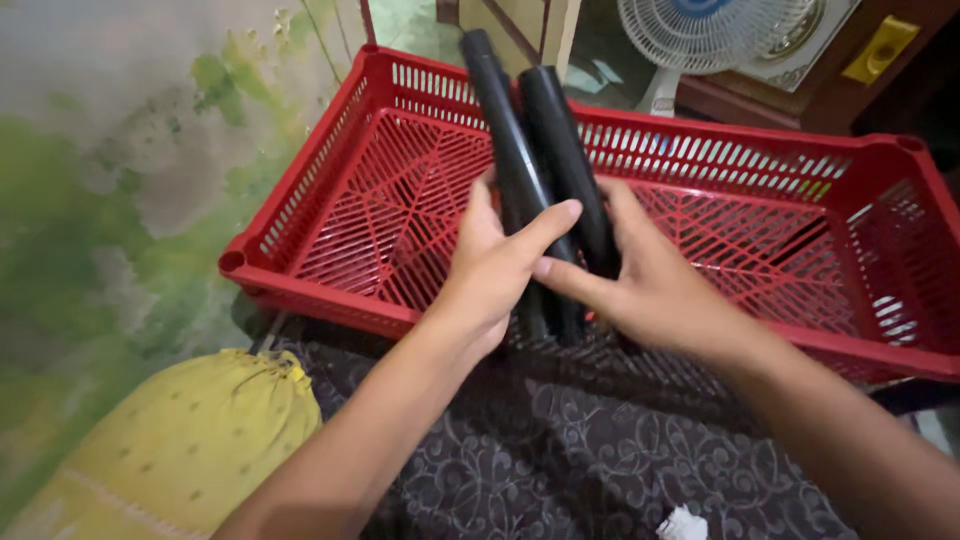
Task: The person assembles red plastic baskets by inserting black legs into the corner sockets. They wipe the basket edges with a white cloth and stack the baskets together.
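Note:
Two long black tubes [530, 150] lie side by side, slanting over a red plastic crate [330, 160]; their far ends stick out past the crate's back rim. My left hand [495, 265] wraps the left tube from the left, thumb stretched across it. My right hand [640, 280] grips the right tube from the right, and its fingers touch my left thumb. The tubes' near ends are hidden behind my hands.
The crate rests on a dark cloth [590, 450] with a pale swirl pattern. A yellow cloth bundle [190, 440] sits at the lower left. A white fan [700, 35] and wooden furniture [800, 90] stand behind the crate. A stained wall [120, 150] is on the left.

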